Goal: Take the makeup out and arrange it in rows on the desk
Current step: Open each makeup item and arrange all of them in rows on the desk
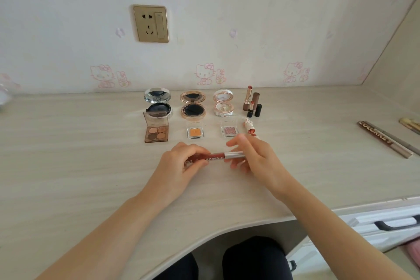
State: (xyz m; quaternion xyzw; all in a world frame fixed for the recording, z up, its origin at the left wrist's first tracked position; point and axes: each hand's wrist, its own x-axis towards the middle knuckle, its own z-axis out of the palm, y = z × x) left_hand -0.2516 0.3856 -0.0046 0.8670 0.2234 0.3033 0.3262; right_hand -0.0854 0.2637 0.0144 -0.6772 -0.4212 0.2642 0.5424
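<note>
Head view: I hold a lip gloss tube [216, 156] level between both hands, low over the worktop [79, 166] and just in front of the rows already laid out. My left hand [179, 161] has its fingers [193, 150] curled round the reddish-brown body. My right hand [254, 157] pinches the silver cap end between thumb and fingers, with the forefinger lifted a little above the cap. I cannot tell whether the tube touches the worktop.

In the back row, near the wall, stand three open compacts: a silver compact [158, 102], a gold compact [193, 104] and a white compact [223, 103]. To their right are some upright lipsticks [252, 103].

In the front row, from left to right, lie a four-pan eyeshadow palette [156, 129], an orange eyeshadow [194, 130], a pink eyeshadow [229, 129] and an ornate lipstick [249, 127] on its side, close to my right forefinger.

Well apart on the right lies a long brown box [384, 138], with brushes [411, 125] at the edge. A gold wall socket [151, 24] sits above the rows.
</note>
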